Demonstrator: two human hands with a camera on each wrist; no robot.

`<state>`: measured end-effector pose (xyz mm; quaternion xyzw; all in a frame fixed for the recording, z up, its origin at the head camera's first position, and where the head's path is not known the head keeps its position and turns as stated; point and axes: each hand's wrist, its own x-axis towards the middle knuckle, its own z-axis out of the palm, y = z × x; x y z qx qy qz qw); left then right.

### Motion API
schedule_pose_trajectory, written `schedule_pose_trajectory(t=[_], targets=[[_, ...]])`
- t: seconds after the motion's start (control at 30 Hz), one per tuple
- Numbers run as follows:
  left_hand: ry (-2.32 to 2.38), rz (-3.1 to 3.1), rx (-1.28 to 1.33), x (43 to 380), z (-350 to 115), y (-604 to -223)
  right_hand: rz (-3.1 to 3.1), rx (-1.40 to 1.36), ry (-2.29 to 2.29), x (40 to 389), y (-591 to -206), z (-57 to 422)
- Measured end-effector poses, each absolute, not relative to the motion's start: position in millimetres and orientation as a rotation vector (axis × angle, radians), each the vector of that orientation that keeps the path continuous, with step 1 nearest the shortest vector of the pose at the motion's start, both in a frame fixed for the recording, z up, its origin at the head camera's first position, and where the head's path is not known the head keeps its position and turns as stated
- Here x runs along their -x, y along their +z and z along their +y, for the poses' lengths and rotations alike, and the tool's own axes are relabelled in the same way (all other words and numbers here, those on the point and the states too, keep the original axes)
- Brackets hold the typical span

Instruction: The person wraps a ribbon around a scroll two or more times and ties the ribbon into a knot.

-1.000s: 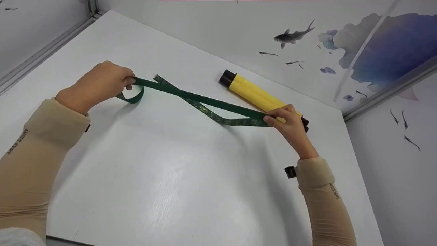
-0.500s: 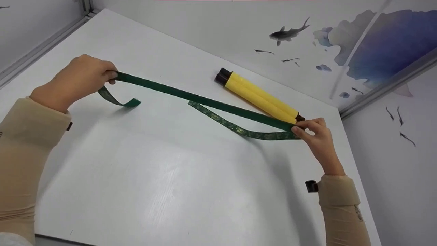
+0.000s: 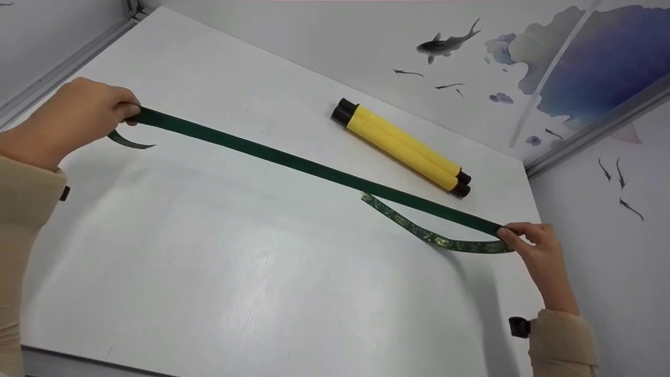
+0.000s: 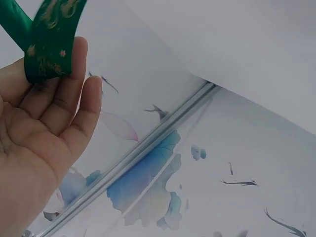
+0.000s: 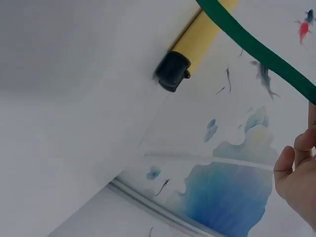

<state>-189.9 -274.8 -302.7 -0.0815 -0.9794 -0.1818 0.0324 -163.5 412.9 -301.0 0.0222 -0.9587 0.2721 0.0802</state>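
Note:
A long green ribbon (image 3: 314, 168) is stretched slantwise between my two hands above the white table. Its plain side faces up along the taut span. My left hand (image 3: 86, 115) pinches it at the upper left, and a short tail curls below the fingers. At the lower right my right hand (image 3: 539, 256) pinches the other part between thumb and finger. From there a loose end with a gold pattern sags back to the left under the span. In the left wrist view the patterned ribbon (image 4: 54, 44) hangs over the fingers of my left hand (image 4: 44, 118).
Two yellow tubes with black ends (image 3: 403, 149) lie side by side at the back of the white table (image 3: 235, 272). Walls printed with fish and a blue ink shape (image 3: 607, 68) stand behind and to the right.
My hands have moved apart, left hand leftward and right hand down to the right. The ribbon span between them has grown longer, and the left tail has shortened.

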Motion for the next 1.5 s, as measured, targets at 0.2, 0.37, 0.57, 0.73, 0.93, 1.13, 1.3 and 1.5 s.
schedule_pose_trajectory(t=[0.2,0.37,0.57,0.73,0.93,1.13,1.3,1.5], targets=[[-0.534,-3.076,0.192,196.4,-296.1,-320.3,-2.922,0.019,0.751,154.1,-307.3,444.6],[-0.495,-3.096,0.186,209.5,-321.3,-345.1,-2.963,0.083,0.747,151.2,-312.8,467.0],[-0.465,-3.125,0.170,224.8,-349.1,-369.5,-3.043,0.181,0.693,150.8,-313.6,487.3],[-0.459,-3.129,0.157,234.3,-362.2,-383.3,-3.077,0.207,0.609,152.0,-311.3,498.6],[-0.426,-3.179,0.102,245.5,-376.0,-396.7,-3.144,0.243,0.583,152.7,-311.4,508.1],[-0.404,-3.256,0.042,248.6,-380.8,-404.5,-3.186,0.260,0.510,150.9,-312.9,521.1],[-0.369,-3.284,0.039,248.1,-381.7,-405.7,-3.234,0.323,0.475,147.2,-315.4,531.5],[-0.280,-3.306,0.069,254.7,-388.3,-411.9,-3.289,0.354,0.539,146.6,-319.5,539.1]])
